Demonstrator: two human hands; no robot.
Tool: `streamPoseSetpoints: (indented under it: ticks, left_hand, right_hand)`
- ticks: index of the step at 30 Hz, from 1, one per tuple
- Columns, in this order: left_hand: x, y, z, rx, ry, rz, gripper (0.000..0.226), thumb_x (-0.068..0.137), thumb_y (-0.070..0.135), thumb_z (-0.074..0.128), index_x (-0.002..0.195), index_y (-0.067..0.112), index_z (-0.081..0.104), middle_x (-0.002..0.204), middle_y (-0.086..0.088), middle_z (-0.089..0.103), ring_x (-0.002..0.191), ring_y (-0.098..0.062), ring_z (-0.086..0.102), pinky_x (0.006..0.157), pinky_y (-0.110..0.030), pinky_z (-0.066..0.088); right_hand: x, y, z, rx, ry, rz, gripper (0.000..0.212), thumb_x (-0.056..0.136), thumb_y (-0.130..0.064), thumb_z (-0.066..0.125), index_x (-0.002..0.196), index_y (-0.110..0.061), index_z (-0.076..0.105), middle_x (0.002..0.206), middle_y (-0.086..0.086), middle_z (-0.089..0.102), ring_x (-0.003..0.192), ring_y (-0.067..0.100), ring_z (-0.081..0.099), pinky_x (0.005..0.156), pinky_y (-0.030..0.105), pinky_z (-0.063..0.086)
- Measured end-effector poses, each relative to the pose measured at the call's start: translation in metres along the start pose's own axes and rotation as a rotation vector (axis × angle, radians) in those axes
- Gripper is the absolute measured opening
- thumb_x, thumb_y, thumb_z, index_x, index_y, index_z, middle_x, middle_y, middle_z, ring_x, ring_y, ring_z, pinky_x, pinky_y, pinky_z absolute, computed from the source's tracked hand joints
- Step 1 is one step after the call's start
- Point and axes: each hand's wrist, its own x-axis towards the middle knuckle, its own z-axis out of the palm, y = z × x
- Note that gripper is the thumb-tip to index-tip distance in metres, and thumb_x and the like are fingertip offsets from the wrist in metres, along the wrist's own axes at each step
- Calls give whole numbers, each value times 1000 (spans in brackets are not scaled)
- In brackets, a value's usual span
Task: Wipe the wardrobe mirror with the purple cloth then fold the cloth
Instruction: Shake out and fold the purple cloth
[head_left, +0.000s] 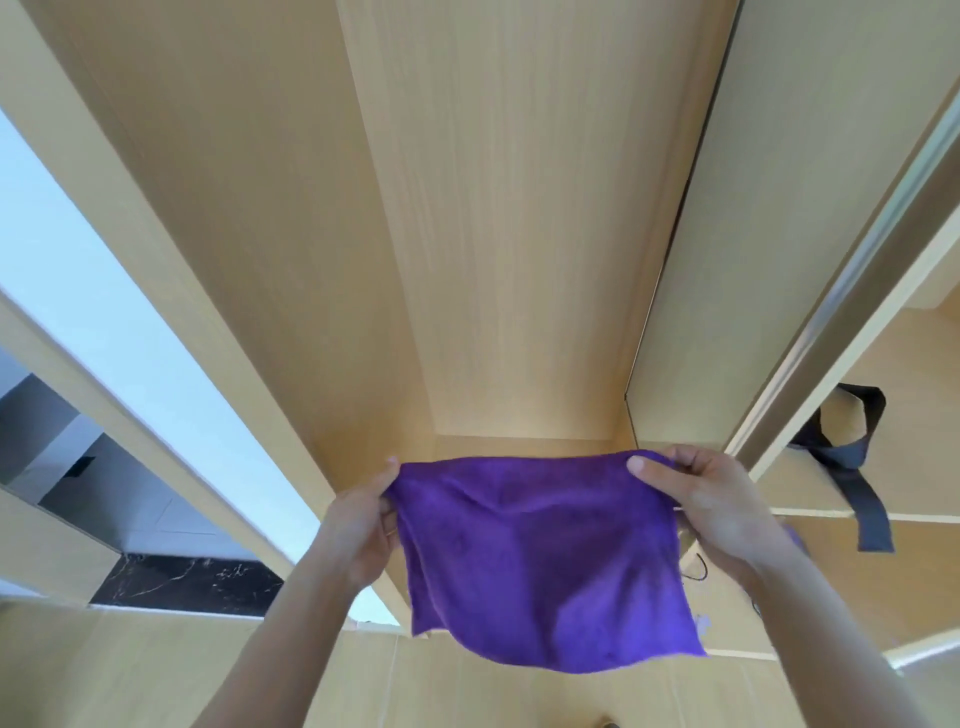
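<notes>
The purple cloth (540, 561) hangs spread out in front of an open wooden wardrobe compartment (498, 260). My left hand (363, 525) pinches its upper left corner. Its upper right corner is pinched by my right hand (711, 499), thumb on the front of the fabric. The cloth's lower edge droops free, sagging in the middle. A mirror panel (104, 312) runs diagonally on the wardrobe at the left, reflecting bright light and part of a room.
A wardrobe door with a metal edge strip (852, 291) stands open at the right. Behind it are shelves, with a dark strap (852, 457) hanging over one. A thin black cable (698, 566) shows near my right wrist. Wooden floor lies below.
</notes>
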Motion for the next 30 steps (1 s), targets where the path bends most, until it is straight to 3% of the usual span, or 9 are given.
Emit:
streamPoseSetpoints:
  ticks: [6, 9, 12, 15, 20, 24, 26, 28, 30]
  left_hand:
    - [-22, -34, 66, 184, -158, 157, 41, 96, 41, 65, 94, 2, 77, 99, -31, 71, 83, -30, 68, 82, -43, 61]
    - [-40, -39, 91, 432, -266, 351, 32, 93, 44, 62, 92, 16, 78, 91, -19, 75, 88, -35, 71, 90, -51, 58]
    - [-51, -37, 99, 512, -343, 446, 15, 85, 33, 74, 98, 25, 74, 92, -5, 78, 90, -27, 74, 78, -36, 62]
    - [-52, -33, 97, 635, -290, 550, 24, 79, 22, 80, 100, 28, 72, 93, 1, 77, 90, -18, 73, 80, -29, 60]
    - [-57, -22, 92, 562, -269, 593, 23, 101, 7, 58, 96, 20, 76, 92, -8, 76, 84, -15, 68, 82, -31, 54]
    - [-63, -12, 78, 449, -314, 553, 24, 96, 22, 53, 97, 18, 76, 94, -12, 74, 86, -16, 64, 88, -37, 52]
    - [-66, -8, 71, 406, -332, 552, 26, 94, 21, 51, 96, 19, 77, 90, -6, 75, 85, -14, 66, 86, -33, 54]
    - [-70, -3, 64, 385, -353, 551, 28, 94, 19, 49, 96, 21, 78, 90, -2, 76, 84, -12, 68, 82, -27, 56]
    - [-72, 1, 57, 386, -368, 538, 28, 93, 19, 50, 96, 22, 78, 91, -2, 76, 84, -13, 68, 80, -26, 57]
  right_hand:
    - [4, 21, 45, 9, -95, 167, 26, 93, -11, 73, 99, 11, 62, 88, 26, 70, 77, 32, 68, 73, 48, 62]
    - [1, 16, 61, 68, -145, 170, 14, 94, -10, 71, 88, 0, 64, 83, 20, 69, 75, 30, 69, 74, 44, 61]
    - [-3, 4, 62, 189, -189, 143, 15, 95, -10, 66, 93, 4, 70, 89, 25, 75, 80, 35, 74, 72, 38, 60]
    - [-10, -4, 56, 282, -262, 109, 21, 81, -14, 65, 89, -1, 79, 98, 29, 76, 90, 36, 76, 75, 36, 61]
    - [-25, 1, 55, 62, -298, -47, 32, 98, -1, 56, 102, -18, 83, 103, 8, 80, 101, 19, 75, 88, 29, 60]
    - [-23, 2, 36, -70, -112, -172, 20, 85, -10, 69, 94, -24, 79, 95, -4, 77, 94, 13, 70, 84, 18, 55]
    - [-17, 9, 24, -150, -76, -154, 37, 73, -21, 68, 109, -28, 72, 109, -8, 74, 109, 8, 66, 92, 21, 52]
    - [-13, 15, 20, -165, -204, -52, 60, 68, -22, 68, 128, -24, 64, 125, -3, 68, 123, 14, 61, 99, 28, 50]
    - [-13, 25, 23, -104, -377, 14, 60, 72, -17, 71, 131, -15, 65, 126, 5, 70, 119, 18, 65, 100, 30, 52]
